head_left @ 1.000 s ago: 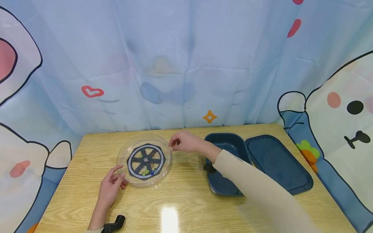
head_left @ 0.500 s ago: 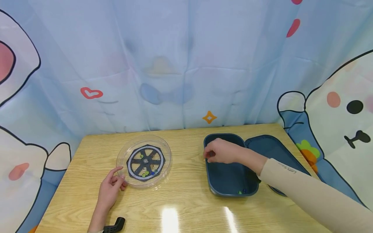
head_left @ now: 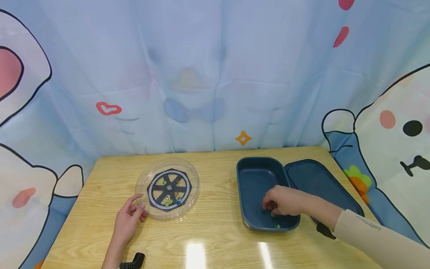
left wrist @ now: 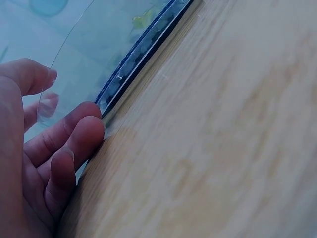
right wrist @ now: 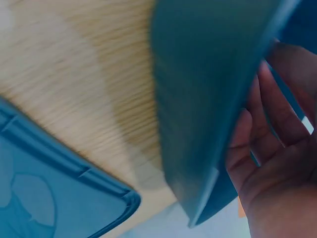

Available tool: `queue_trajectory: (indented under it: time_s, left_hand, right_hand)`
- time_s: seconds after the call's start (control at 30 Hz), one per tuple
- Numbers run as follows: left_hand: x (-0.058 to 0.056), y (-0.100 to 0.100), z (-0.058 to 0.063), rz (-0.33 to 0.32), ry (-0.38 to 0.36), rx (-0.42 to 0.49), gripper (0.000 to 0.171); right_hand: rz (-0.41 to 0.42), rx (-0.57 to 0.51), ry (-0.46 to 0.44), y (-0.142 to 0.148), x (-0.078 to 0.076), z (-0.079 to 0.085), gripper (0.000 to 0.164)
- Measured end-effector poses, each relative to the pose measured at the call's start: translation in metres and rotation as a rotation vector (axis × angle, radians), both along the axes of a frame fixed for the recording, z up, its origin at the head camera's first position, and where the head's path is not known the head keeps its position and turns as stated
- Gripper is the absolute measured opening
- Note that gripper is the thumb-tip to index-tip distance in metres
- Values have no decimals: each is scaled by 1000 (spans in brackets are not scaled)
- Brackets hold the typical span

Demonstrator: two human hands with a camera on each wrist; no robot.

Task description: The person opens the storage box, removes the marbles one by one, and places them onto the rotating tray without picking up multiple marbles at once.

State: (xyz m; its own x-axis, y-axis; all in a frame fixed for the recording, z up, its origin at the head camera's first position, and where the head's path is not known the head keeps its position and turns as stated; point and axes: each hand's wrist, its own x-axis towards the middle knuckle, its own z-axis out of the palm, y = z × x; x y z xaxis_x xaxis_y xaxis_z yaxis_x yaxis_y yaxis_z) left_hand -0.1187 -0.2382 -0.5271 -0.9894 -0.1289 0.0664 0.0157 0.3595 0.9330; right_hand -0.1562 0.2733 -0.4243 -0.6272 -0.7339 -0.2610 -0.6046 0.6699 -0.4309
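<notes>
In the head view my left hand (head_left: 127, 218) is at the near-left edge of a clear round dish (head_left: 142, 173), its fingers curled at the rim. The left wrist view has fingertips (left wrist: 89, 129) against the dish's see-through wall. Inside the dish lies a dark spoked wheel-shaped piece (head_left: 155, 200) with several small coloured marbles (head_left: 170, 201) on and around it. My right hand (head_left: 283, 201) reaches down into a dark blue rectangular container (head_left: 246, 190), fingers loosely bent. A green marble (head_left: 278, 226) lies in its near end, close to the fingers. The container wall hides part of this hand in the right wrist view.
A dark blue lid (head_left: 322, 185) lies flat on the wooden table (head_left: 215, 224), right of the container. Behind the table hangs a light blue cartoon curtain (head_left: 201, 74).
My right hand has moved from the dish's right rim over to the container and down into it, towards its near end. The left hand has stayed at the dish.
</notes>
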Motion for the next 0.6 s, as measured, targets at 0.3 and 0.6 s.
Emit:
queue_trajectory:
  time_s: [0.3,0.6]
  left_hand:
    - [0,0,-1,1,11,-3,35]
    - [2,-1,0,-9,13,-1,36]
  right_hand:
    - [-15,133,-36,14,10,-6,31]
    - [-19,193,-33,10,14,-12,35]
